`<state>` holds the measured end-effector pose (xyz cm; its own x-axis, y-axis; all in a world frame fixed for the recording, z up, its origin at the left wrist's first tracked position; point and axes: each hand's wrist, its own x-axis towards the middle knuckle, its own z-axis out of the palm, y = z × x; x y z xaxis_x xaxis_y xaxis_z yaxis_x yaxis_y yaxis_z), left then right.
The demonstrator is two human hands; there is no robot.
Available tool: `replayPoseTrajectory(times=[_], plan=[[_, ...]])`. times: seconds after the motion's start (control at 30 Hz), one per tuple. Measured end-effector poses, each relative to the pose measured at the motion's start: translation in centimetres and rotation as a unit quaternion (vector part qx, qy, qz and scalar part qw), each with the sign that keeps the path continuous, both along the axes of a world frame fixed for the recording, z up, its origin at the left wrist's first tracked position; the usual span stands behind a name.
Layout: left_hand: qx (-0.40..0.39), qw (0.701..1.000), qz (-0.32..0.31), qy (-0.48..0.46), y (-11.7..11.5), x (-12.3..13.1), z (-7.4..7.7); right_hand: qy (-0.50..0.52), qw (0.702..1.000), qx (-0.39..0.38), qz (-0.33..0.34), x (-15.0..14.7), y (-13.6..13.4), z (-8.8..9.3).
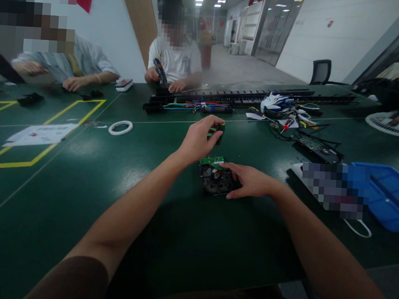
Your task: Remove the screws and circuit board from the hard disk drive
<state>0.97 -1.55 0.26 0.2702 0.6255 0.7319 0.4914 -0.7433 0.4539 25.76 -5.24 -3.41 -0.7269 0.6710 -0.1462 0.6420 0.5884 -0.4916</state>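
Note:
A hard drive (214, 181) lies on the green table with its underside up, showing a green circuit board (209, 160) along its far edge. My left hand (199, 138) is closed round the dark handle of a screwdriver (220, 133), held upright. Its thin shaft points down at the board; whether the tip touches is too small to tell. From the right, my right hand (251, 180) grips the drive, with the forefinger over the board and the thumb at the near right corner.
A white ring (120, 127) and a paper sheet (40, 134) lie left. To the right are a second drive-like device (319, 150), a blue tray (386, 192), and gloves (276, 102) among tools and cables. Across the table, two people work beside long dark rails (250, 97).

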Motion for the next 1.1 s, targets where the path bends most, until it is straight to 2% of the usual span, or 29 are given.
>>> replayPoseTrajectory(times=[0.33, 0.47, 0.53, 0.67, 0.8, 1.1], plan=[[-0.045, 0.998, 0.014, -0.051, -0.33, 0.41, -0.01, 0.0, 1.0, -0.005, 0.0, -0.04, 0.02, -0.01], [-0.053, 0.997, -0.007, -0.055, -0.31, 0.57, -0.16, 0.0, 1.0, -0.008, -0.001, -0.04, 0.0, -0.03], [-0.052, 0.997, -0.023, -0.045, -0.36, 0.56, -0.12, -0.001, 1.0, -0.007, -0.002, -0.07, -0.03, 0.0], [-0.033, 0.999, -0.005, 0.004, -0.37, 0.37, -0.02, -0.006, 1.0, -0.006, 0.0, -0.11, -0.06, 0.03], [-0.021, 1.0, -0.006, 0.011, -0.29, 0.2, 0.0, 0.003, 1.0, -0.002, 0.0, -0.02, 0.01, -0.12], [-0.045, 0.998, -0.028, 0.034, -0.18, 0.16, -0.29, -0.005, 1.0, 0.002, 0.001, -0.07, -0.05, 0.07]])
